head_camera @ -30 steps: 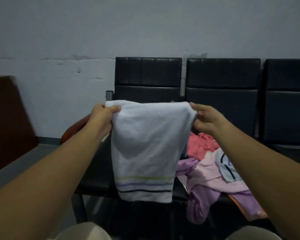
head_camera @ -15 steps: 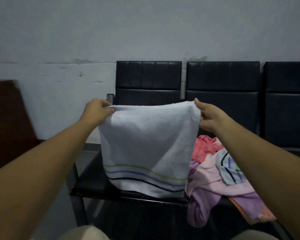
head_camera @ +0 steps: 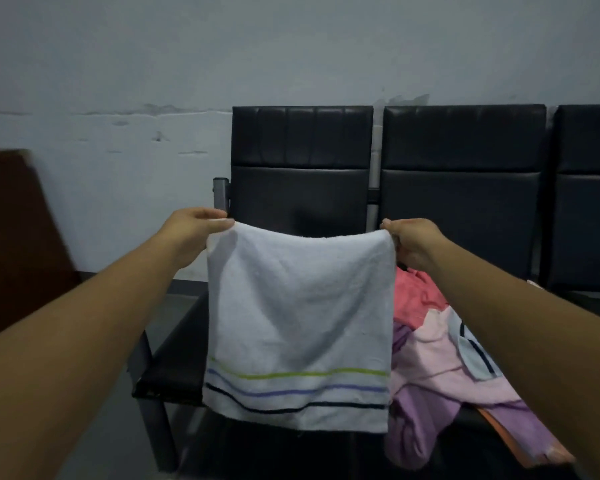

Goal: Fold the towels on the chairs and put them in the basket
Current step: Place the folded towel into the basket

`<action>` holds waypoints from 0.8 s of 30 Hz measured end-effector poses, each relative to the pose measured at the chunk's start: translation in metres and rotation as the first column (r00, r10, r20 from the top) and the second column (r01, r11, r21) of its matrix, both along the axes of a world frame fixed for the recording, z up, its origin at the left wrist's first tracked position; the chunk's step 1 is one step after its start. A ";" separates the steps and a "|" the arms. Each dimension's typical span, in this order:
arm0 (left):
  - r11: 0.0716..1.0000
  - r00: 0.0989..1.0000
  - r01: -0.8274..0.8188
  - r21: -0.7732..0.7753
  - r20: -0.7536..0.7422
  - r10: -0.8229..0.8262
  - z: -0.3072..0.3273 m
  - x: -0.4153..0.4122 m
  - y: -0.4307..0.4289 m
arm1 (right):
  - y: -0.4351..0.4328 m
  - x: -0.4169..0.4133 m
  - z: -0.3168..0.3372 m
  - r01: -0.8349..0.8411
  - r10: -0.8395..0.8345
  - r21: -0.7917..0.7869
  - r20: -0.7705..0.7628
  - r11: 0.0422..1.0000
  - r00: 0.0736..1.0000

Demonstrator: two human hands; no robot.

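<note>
Progress is judged to be early. One white towel (head_camera: 298, 317) is held up in front of the end chair (head_camera: 302, 188) and spread to its full width. It may already be doubled over once (the upper edge resembles a fold, but this cannot be confirmed). A heap of unfolded towels (head_camera: 440, 344) in pink, lilac and coral is seen on the seat just right of the end chair, so most of the work is left. No basket is in view, and no finished towel is seen.

The towel's upper corners are pinched between thumb and fingers, one by the left hand (head_camera: 194, 233) and one by the right hand (head_camera: 413, 240). The cloth hangs flat and nearly square, with its top edge sagging slightly. Its lower hem lies just below the front of the end chair's seat. Three thin stripes (green, blue, black) run across it near the hem. The terry is judged soft and limp.
</note>
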State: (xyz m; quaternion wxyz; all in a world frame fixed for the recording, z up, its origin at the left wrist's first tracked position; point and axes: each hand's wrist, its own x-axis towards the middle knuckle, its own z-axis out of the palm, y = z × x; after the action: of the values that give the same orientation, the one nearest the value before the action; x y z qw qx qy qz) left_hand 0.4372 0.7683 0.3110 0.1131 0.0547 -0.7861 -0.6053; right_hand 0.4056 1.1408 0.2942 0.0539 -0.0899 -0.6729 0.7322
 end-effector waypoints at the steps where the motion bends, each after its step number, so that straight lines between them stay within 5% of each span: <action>1: 0.998 1.000 -0.005 -0.061 0.005 0.006 -0.004 -0.008 -0.003 | 0.000 -0.011 -0.001 -0.037 0.037 -0.024 0.016 0.999 0.999; 3: 0.971 0.998 -0.065 -0.229 -0.020 0.062 -0.008 -0.019 -0.006 | 0.001 -0.028 0.000 -0.113 0.112 0.050 0.027 0.992 0.993; 5: 0.925 0.985 -0.166 -0.341 -0.100 0.140 -0.005 -0.029 -0.007 | -0.002 -0.045 0.006 -0.130 0.142 0.312 -0.016 0.941 0.990; 8: 0.860 0.952 -0.281 -0.427 -0.238 0.193 0.015 -0.043 -0.001 | -0.011 -0.064 0.029 0.068 0.053 0.579 -0.190 0.813 0.980; 12: 0.861 0.885 -0.394 -0.321 -0.386 0.261 0.057 -0.057 0.004 | -0.019 -0.088 0.074 0.264 -0.071 0.460 -0.395 0.848 0.916; 16: 0.885 0.870 -0.393 -0.251 -0.414 0.269 0.078 -0.063 -0.006 | -0.021 -0.090 0.096 0.292 -0.100 0.358 -0.469 0.887 0.878; 24: 0.920 0.953 -0.277 -0.278 -0.205 0.225 -0.003 -0.020 -0.020 | -0.023 -0.047 -0.002 0.137 -0.070 0.201 -0.309 0.970 0.949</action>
State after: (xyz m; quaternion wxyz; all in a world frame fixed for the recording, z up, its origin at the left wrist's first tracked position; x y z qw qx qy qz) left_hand 0.4167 0.7488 0.3082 0.2632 0.0856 -0.8436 -0.4600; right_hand 0.3589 1.1181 0.2925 0.2033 -0.0069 -0.7280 0.6546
